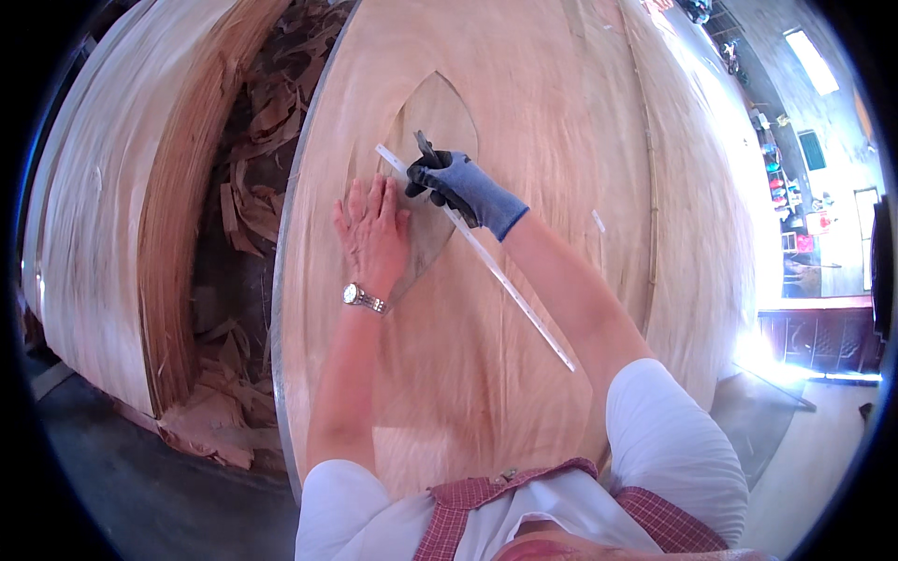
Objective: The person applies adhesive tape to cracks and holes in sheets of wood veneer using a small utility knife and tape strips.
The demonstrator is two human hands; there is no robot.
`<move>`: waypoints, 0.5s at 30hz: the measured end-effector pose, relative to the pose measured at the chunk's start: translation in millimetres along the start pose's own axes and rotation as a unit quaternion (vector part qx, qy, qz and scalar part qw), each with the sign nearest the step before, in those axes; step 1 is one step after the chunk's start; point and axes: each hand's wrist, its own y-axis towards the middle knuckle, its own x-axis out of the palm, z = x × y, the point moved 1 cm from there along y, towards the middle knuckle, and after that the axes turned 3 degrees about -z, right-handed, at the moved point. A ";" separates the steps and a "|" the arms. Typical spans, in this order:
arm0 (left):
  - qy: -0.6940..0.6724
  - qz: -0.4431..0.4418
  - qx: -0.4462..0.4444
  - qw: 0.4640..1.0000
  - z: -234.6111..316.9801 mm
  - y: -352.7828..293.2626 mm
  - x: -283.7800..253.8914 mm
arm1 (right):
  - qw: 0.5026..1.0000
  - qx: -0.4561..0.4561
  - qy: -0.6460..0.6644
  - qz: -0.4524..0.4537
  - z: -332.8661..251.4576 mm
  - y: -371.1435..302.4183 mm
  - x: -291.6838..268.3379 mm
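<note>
My left hand (371, 232), bare with a wristwatch, lies flat on a leaf-shaped patch of veneer (437, 107) that sits on a large pale veneer sheet (543, 112). My right hand (465, 190) wears a grey and black glove and grips a small dark knife (424, 150) at the patch's middle. The blade rests against a long thin metal ruler (510, 287) that runs diagonally from the upper left toward the lower right, under my right forearm.
A tall stack of veneer sheets (112, 234) stands at the left. Torn veneer scraps (253, 168) fill the gap between the stack and the work table and spill onto the dark floor (140, 486). Shelves and a bright doorway (814, 187) lie at the far right.
</note>
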 end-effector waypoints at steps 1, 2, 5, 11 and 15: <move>0.002 -0.001 0.003 1.000 -0.4 0.5 0.1 | 1.000 0.000 0.000 -0.001 -1.1 -1.6 -0.8; 0.005 -0.001 0.006 1.000 -0.8 1.0 0.2 | 1.000 0.000 -0.001 0.000 -2.2 -3.6 -2.3; 0.015 -0.007 0.016 1.000 -0.4 1.7 -0.3 | 1.000 0.001 0.004 0.007 -6.1 -11.1 -8.2; -0.032 0.006 0.065 0.997 14.0 28.1 9.7 | 0.999 0.007 0.037 0.039 -17.1 -25.0 -20.5; -0.029 0.000 0.086 0.996 35.0 90.1 50.3 | 0.995 -0.029 0.044 0.087 -27.6 -34.7 -45.5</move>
